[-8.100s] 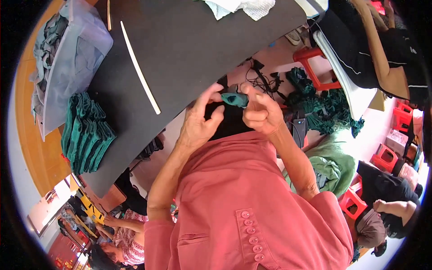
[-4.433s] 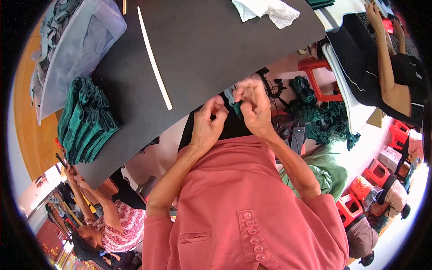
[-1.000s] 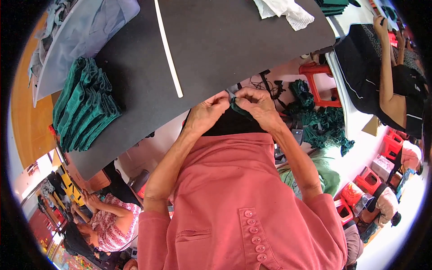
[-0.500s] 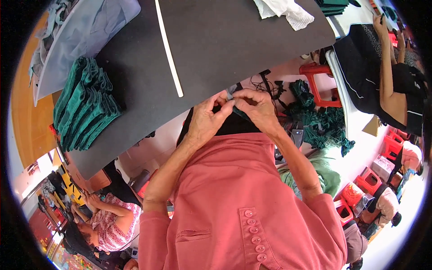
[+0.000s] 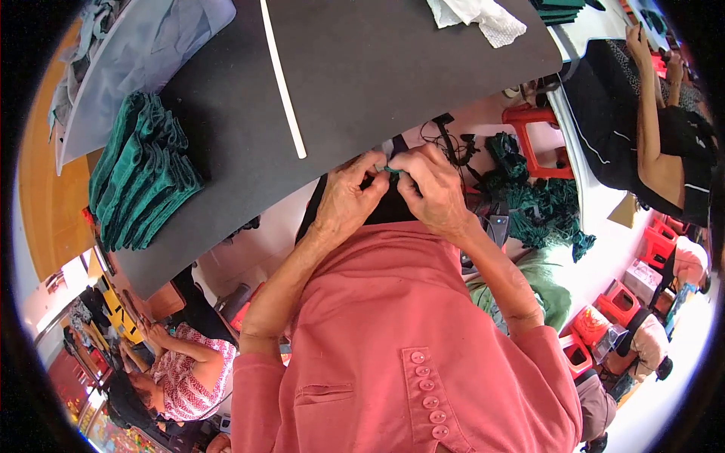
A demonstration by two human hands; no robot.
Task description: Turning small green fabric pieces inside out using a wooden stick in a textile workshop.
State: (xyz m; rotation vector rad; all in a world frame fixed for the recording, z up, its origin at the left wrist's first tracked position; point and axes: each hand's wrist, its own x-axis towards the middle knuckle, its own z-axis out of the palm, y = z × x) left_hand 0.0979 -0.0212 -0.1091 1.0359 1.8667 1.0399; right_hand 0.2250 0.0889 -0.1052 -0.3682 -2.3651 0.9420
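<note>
Just off the near edge of the dark table, both my hands meet in front of my body. My left hand point(image 5: 347, 195) pinches one side of a small piece of dark green cloth point(image 5: 391, 171), thumb against fingers. With curled fingers, my right hand point(image 5: 433, 190) grips the other side of it. Most of the cloth is hidden by my fingers, so its shape cannot be told. On the table to the left lies a stack of folded dark green velvet pieces point(image 5: 140, 177), apart from my hands.
The dark table point(image 5: 362, 75) bears a thin white strip point(image 5: 283, 83) and crumpled white material point(image 5: 483, 21). A translucent bin point(image 5: 143, 68) of greyish cloth stands at far left. Green cloth lies heaped below right, near a red stool point(image 5: 532, 143). Several other people sit nearby.
My right hand has turned, its fingers curling more over the cloth. A green bit now shows between my fingertips, where a greyish bit showed before.
</note>
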